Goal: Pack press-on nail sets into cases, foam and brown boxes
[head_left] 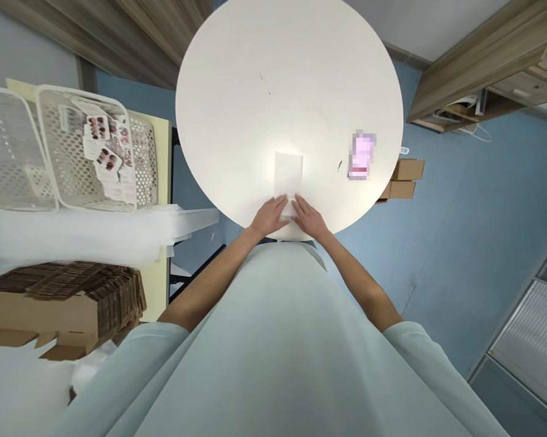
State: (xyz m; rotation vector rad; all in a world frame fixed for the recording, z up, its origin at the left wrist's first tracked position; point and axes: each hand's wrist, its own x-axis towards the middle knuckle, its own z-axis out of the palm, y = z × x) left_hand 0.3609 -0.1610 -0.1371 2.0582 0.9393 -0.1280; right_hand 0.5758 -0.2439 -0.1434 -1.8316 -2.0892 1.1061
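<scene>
A thin, translucent white sheet (288, 173), like packing foam, lies on the round white table (237, 121) close to its near edge. Its near end looks folded or doubled over between my two hands. On the left side of that end, my left hand (269, 216) has its fingers closed together and its thumb pointing inward. My right hand (310, 220) grips the opposite side the same way, fingertips on the sheet. Whether anything lies inside the fold, I cannot tell.
A blurred-out pink phone-like object (362, 156) rests on the table's right. To the left, a white basket (84, 197) holds carded press-on nails (108, 159), beside white foam sheets (82, 233) and stacked flat cardboard boxes (77, 306). Small brown boxes (403, 189) stand beyond the table's right edge.
</scene>
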